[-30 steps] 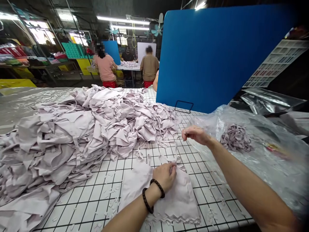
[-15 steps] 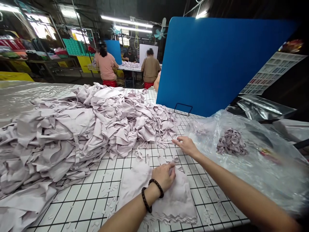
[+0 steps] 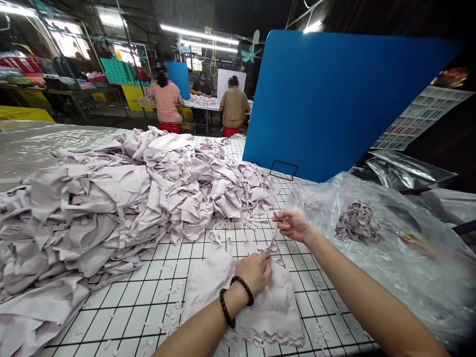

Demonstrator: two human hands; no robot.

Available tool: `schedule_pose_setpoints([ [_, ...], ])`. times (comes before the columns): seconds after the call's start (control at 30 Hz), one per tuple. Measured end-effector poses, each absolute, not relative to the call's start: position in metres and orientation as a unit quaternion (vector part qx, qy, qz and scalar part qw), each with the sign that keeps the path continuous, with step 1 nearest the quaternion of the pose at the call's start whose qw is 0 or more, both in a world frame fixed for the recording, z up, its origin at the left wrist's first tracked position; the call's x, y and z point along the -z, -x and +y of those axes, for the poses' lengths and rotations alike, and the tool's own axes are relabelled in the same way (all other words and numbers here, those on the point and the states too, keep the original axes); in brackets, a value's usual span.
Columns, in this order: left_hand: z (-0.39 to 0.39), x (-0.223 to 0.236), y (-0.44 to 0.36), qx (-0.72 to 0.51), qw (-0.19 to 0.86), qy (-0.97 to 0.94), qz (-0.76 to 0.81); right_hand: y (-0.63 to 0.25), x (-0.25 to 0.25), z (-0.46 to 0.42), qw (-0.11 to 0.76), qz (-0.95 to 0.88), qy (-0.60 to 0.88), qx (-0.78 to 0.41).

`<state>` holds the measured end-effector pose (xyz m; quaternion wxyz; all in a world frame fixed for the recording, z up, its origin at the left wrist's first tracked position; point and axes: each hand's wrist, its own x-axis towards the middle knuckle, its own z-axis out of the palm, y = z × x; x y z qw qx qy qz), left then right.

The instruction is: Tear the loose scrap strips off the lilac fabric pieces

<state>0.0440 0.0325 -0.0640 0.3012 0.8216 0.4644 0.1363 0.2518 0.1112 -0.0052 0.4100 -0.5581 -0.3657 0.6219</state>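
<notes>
A stack of pale lilac fabric pieces lies flat in front of me, its wavy lower edges fanned toward me. My left hand, with two dark beaded bracelets at the wrist, rests on the stack's upper part, fingers curled and pressed on the cloth. From there a narrow fabric strap rises to my right hand, which pinches its upper end above the table. Several loose strap ends lie along the stack's far edge. To the left spreads a large heap of the same lilac fabric.
Small fabric scraps dot the grid-patterned table. A clear plastic bag on the right has a bundle of straps by it. Behind stands a blue panel on a wire stand. Several people sit at a farther table.
My right hand has turned and closed its fingertips on the strap, lifting it taut and slightly to the right. My left hand stays on the stack.
</notes>
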Motion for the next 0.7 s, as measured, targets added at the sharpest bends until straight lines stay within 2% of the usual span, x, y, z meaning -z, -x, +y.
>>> schedule_pose_setpoints([
  [0.07, 0.032, 0.063, -0.044, -0.136, 0.298, -0.824, 0.463, -0.255, -0.003, 0.109, 0.399, -0.353, 0.524, -0.665],
  [0.13, 0.032, 0.063, -0.043, -0.138, 0.298, -0.823, 0.463, -0.255, -0.011, 0.11, 0.382, -0.391, 0.536, -0.643],
  [0.27, 0.032, 0.062, -0.042, -0.142, 0.304, -0.82, 0.464, -0.249, -0.02, 0.118, 0.342, -0.514, 0.6, -0.508],
  [0.43, 0.031, 0.064, -0.042, -0.147, 0.308, -0.816, 0.466, -0.244, -0.013, 0.131, 0.381, -0.588, 0.624, -0.347],
  [0.6, 0.031, 0.068, -0.041, -0.19, 0.346, -0.793, 0.464, -0.237, -0.014, 0.122, 0.383, -0.589, 0.576, -0.418],
  [0.7, 0.034, 0.064, -0.038, -0.279, 0.426, -0.721, 0.47, -0.227, -0.022, 0.108, 0.347, -0.632, 0.542, -0.432],
])
